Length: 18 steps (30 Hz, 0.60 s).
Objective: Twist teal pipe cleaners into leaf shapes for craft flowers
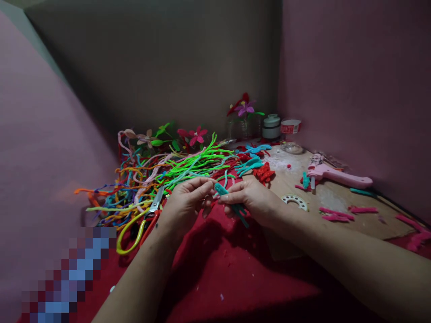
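Observation:
A folded teal pipe cleaner piece is held in front of me, its loose ends hanging below my fingers. My right hand grips it between thumb and fingers. My left hand is closed in a pinch right at the piece's upper end; whatever lies between those fingertips is too small to make out. Beside my left wrist lie scissors with yellow and red handles, blades pointing up at the pile. Green pipe cleaners spread just beyond both hands.
Multicoloured pipe cleaners heap at left. Finished flowers stand behind. On a board at right are a pink glue gun, a white ring and pink pieces. Red cloth covers the near surface.

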### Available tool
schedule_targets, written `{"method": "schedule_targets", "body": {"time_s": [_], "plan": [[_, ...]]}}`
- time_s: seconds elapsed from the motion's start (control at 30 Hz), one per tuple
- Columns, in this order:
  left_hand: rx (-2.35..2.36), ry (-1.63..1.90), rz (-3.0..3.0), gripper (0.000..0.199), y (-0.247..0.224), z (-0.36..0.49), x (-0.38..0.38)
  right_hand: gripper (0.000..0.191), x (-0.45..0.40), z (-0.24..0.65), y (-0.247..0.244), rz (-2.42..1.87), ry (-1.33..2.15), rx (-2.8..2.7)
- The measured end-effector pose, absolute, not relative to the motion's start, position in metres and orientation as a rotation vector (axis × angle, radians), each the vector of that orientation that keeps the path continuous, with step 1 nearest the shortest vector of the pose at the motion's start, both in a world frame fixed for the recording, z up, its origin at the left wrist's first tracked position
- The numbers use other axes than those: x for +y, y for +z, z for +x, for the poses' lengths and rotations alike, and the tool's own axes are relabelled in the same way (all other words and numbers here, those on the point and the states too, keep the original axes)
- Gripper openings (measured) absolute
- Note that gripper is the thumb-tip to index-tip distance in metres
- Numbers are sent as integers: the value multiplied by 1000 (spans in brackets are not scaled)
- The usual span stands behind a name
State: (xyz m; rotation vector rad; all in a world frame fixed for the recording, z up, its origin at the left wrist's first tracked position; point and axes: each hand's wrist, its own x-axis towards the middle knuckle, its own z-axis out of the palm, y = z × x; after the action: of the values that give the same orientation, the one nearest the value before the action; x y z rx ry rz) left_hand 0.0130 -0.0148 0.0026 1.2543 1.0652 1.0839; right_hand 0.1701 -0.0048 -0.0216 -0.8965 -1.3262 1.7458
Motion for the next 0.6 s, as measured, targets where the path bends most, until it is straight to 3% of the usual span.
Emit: {"method": "schedule_targets", "body": {"time_s": [0.2, 0.37, 0.6], "plan": [[1111, 1064, 1240, 22, -1, 21, -18, 16, -5, 169, -25, -879, 1732, -1298], [1478, 1188, 1564, 21, -4, 28, -21, 20, -6, 165, -29, -913, 1591, -1438], [1498, 1221, 1609, 21, -7, 28, -18, 16, -4, 164, -32, -931, 1733, -1338]]}}
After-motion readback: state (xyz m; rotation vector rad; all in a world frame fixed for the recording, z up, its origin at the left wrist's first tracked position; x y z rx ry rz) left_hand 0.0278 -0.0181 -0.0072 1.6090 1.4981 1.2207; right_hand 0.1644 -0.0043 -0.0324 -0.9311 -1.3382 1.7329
